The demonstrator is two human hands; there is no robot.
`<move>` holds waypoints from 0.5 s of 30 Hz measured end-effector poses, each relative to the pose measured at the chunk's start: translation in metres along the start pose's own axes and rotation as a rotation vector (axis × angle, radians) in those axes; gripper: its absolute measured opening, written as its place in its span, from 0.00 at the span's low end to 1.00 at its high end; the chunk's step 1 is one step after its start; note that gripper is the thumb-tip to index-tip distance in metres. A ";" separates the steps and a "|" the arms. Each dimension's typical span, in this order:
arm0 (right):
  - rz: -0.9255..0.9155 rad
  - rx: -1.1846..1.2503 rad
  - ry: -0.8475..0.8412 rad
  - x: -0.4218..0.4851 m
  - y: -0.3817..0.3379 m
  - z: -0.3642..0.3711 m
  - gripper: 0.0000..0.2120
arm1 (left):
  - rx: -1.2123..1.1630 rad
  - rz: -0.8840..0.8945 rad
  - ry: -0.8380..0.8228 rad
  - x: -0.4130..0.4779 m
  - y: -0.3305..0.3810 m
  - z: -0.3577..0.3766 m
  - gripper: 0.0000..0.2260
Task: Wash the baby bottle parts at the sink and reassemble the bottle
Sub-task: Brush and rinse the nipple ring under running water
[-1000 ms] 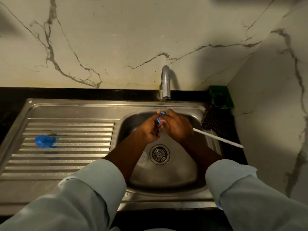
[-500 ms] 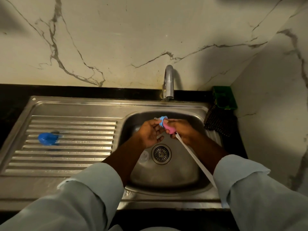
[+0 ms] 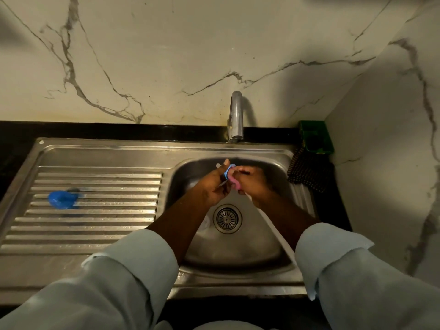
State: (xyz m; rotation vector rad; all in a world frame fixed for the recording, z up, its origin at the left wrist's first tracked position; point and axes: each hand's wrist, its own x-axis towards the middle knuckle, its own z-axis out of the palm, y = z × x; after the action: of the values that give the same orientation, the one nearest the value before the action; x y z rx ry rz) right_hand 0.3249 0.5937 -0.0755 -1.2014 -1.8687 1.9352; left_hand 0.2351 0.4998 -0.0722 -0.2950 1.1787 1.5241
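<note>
Both hands meet over the sink basin [image 3: 281,256], just below the tap [image 3: 236,115]. My left hand [image 3: 212,189] pinches a small blue bottle ring [image 3: 230,168]. My right hand [image 3: 256,184] grips a bottle brush whose pink head [image 3: 234,183] presses against the ring. The brush's long white handle [image 3: 276,228] runs down and right toward my sleeve. A blue bottle cap [image 3: 62,199] lies on the ribbed drainboard [image 3: 95,225] at the left. A pale clear piece [image 3: 205,224] lies in the basin beside the drain; I cannot tell what it is.
The round drain [image 3: 227,218] sits in the basin floor below my hands. A green holder [image 3: 315,140] stands in the back right corner, with a dark dotted mat [image 3: 307,176] in front of it. Marble walls close off the back and the right side.
The brush handle swung from pointing out to the right to pointing down toward my right sleeve. The pink head came into view against the blue ring. Both hands stayed under the tap.
</note>
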 end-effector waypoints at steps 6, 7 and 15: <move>0.257 0.384 -0.203 0.005 -0.007 -0.010 0.10 | 0.045 0.104 -0.122 -0.001 0.007 -0.007 0.19; 0.077 0.215 -0.129 0.007 -0.003 -0.008 0.09 | 0.056 0.089 -0.110 -0.001 0.008 -0.005 0.19; -0.810 -0.974 0.014 0.016 0.024 -0.026 0.17 | 0.099 0.047 0.078 0.010 0.009 0.001 0.22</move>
State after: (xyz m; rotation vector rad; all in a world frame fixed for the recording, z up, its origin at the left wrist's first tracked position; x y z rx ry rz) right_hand 0.3406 0.6193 -0.1008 -0.3939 -2.7632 0.5761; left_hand 0.2244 0.5075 -0.0744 -0.2637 1.3260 1.5009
